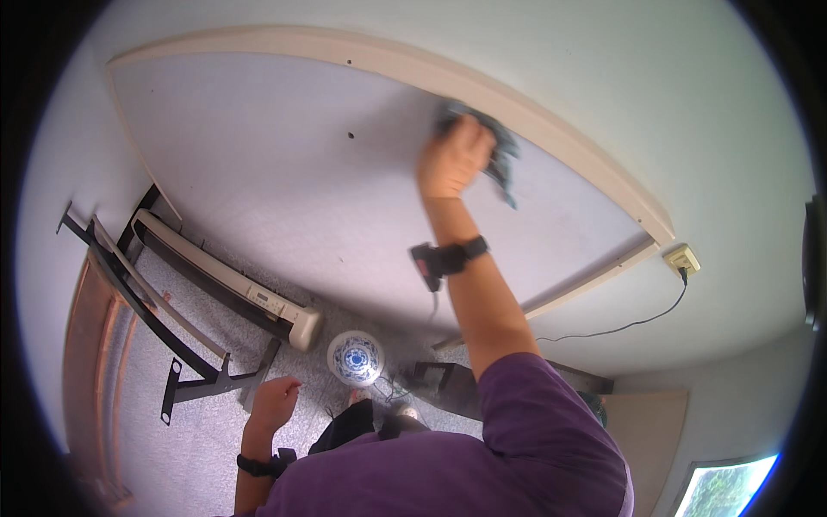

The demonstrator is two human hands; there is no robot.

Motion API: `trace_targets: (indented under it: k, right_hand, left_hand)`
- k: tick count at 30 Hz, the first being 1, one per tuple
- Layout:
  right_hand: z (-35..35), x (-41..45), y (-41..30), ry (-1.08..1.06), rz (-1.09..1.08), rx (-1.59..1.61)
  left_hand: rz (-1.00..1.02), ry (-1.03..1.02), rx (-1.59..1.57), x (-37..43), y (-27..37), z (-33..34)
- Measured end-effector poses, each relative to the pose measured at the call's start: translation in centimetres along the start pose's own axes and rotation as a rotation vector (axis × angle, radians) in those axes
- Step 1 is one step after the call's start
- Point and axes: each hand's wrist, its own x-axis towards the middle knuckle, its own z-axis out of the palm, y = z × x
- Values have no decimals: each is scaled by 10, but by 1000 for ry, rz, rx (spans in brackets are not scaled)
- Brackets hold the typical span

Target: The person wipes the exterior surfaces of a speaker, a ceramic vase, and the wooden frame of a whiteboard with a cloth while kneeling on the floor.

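Note:
My right hand [454,155], slightly blurred, presses a dark grey-green cloth [504,152] against a large white wall panel [291,161], just under its beige wooden frame [549,126]. The cloth hangs out past the fingers on the right. Low at the left, my left hand [276,402] is held with curled fingers and nothing visible in it, above the speckled floor. Each wrist wears a black strap with a small device. Two small dark holes or marks show on the panel and frame.
A wide-format printer [226,278] and a black metal stand [194,352] lie to the left, beside a wooden frame [97,336]. A blue-and-white ceramic stool [356,358] stands near my feet. At right, a cord runs from a wall socket [682,260]; a window [727,488] is lower right.

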Motion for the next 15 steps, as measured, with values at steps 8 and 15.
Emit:
trace_targets:
  k: [8,15]
  right_hand:
    - [49,-3,-68,-346,-412,262]
    - [-68,-32,104,-196,-286,-91]
  left_hand:
    - [130,-88,-15,21,15,6]
    - [142,-121,29,30,7,14]
